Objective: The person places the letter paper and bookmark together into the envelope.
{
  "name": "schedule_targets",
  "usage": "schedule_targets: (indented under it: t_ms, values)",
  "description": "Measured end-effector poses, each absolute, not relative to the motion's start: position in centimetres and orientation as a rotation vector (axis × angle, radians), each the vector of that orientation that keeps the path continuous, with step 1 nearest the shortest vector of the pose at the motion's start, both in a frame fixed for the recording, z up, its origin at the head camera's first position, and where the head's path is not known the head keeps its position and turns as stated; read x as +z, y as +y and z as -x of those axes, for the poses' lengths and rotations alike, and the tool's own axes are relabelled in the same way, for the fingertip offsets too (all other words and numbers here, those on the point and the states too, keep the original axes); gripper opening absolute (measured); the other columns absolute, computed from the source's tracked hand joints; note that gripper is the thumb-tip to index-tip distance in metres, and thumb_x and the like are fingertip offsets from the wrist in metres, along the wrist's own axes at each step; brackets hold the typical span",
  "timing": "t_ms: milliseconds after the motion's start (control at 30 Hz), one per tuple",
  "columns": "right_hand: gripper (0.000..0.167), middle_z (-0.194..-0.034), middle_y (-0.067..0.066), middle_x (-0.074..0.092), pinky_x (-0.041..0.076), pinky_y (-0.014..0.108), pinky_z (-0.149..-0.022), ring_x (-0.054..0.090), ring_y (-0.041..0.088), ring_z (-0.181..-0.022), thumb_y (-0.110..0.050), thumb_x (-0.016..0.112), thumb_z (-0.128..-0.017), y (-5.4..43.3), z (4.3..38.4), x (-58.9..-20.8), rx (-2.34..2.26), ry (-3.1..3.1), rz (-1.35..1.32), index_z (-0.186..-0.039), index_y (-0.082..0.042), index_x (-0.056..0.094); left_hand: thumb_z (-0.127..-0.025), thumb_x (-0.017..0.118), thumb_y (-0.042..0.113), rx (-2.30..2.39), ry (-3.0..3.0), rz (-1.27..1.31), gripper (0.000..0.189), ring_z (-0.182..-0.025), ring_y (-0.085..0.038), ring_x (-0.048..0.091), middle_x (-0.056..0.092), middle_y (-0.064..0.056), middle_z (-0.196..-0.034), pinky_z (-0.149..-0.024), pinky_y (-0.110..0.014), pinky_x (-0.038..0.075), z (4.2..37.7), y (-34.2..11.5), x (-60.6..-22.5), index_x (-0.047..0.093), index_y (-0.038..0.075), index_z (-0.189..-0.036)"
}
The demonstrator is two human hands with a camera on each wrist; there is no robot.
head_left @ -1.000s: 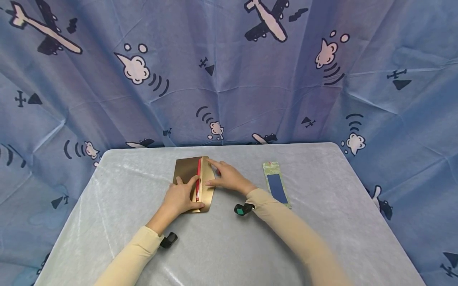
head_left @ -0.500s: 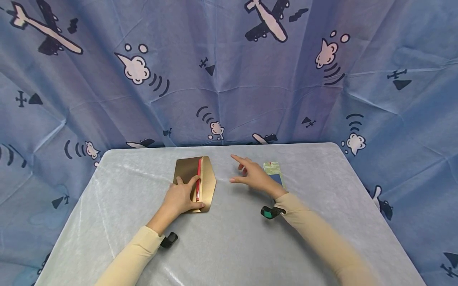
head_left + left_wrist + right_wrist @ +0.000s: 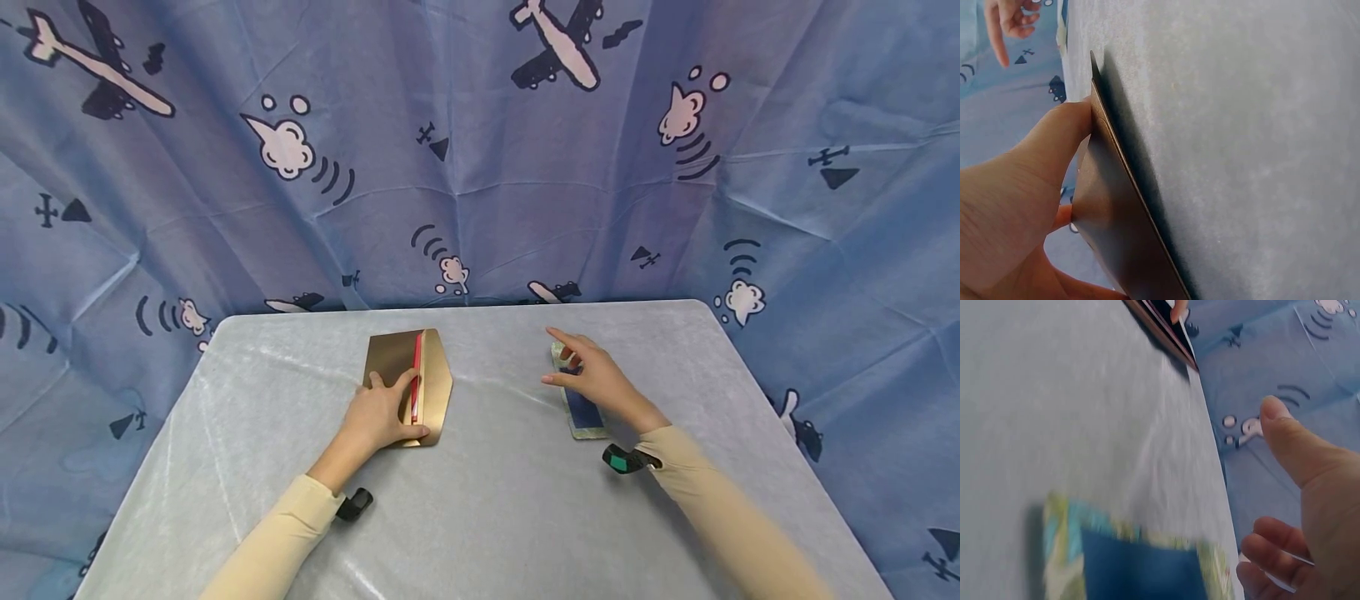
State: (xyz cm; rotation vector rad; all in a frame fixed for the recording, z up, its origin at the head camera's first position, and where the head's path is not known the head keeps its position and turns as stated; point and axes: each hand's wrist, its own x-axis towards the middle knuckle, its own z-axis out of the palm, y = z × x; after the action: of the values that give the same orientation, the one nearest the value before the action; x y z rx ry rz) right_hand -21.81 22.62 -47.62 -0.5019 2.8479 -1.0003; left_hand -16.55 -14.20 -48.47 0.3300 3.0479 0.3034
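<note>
A gold envelope [image 3: 437,375] lies left of the table's middle, its pointed flap spread open to the right. A red strip with some white [image 3: 415,400] shows along its mouth. My left hand [image 3: 375,412] rests on the envelope with fingers spread, the thumb near the flap's fold and the index fingertip beside the red strip. In the left wrist view the envelope's side [image 3: 1116,219] bulges under that hand. My right hand [image 3: 600,379], fingers extended and holding nothing, hovers over a long flat green-patterned piece [image 3: 588,432] with a dark blue panel [image 3: 1141,569], partly hiding it.
Both lie on a table with a pale grey cover [image 3: 480,517]. Behind its far edge hangs a blue curtain [image 3: 480,225] printed with planes and clouds. A black wrist camera [image 3: 626,460] sits on the right wrist, another wrist camera [image 3: 355,505] on the left.
My right hand has left the envelope's flap and moved right to above the green-patterned piece. The left hand has stayed in place on the envelope.
</note>
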Motion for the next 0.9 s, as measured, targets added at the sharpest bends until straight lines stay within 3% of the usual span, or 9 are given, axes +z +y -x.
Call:
schedule_targets:
  t_ms: [233,567,900]
  values:
    - [0.083,-0.113,0.014,0.058,0.050,0.040,-0.083,0.058,0.023,-0.093,-0.045,0.075,-0.084,25.3,21.2,-48.3,-0.987,2.887,0.493,-0.154,-0.030,0.035,-0.064,0.082,0.065,0.309,3.056,-0.336,0.104,-0.099,-0.060,0.061,0.047,-0.049,-0.128,-0.076,-0.056,0.055,16.6,-14.2,-48.6,0.041,0.023,-0.150]
    - [0.082,-0.103,0.013,0.057,0.043,0.035,-0.078,0.052,0.022,-0.088,-0.042,0.079,-0.081,27.0,20.5,-49.7,-0.926,2.938,0.458,-0.150,-0.018,0.044,-0.064,0.082,0.065,0.316,3.045,-0.320,0.104,-0.102,-0.062,0.060,0.046,-0.049,-0.130,-0.076,-0.057,0.055,16.7,-14.2,-48.7,0.041,0.024,-0.150]
    - [0.082,-0.097,0.010,0.053,0.040,0.033,-0.075,0.048,0.018,-0.083,-0.047,0.080,-0.078,27.5,20.2,-51.1,-0.840,2.968,0.452,-0.148,-0.018,0.048,-0.065,0.082,0.064,0.322,3.042,-0.312,0.103,-0.101,-0.060,0.060,0.046,-0.048,-0.131,-0.076,-0.057,0.055,16.6,-14.2,-48.6,0.041,0.024,-0.150]
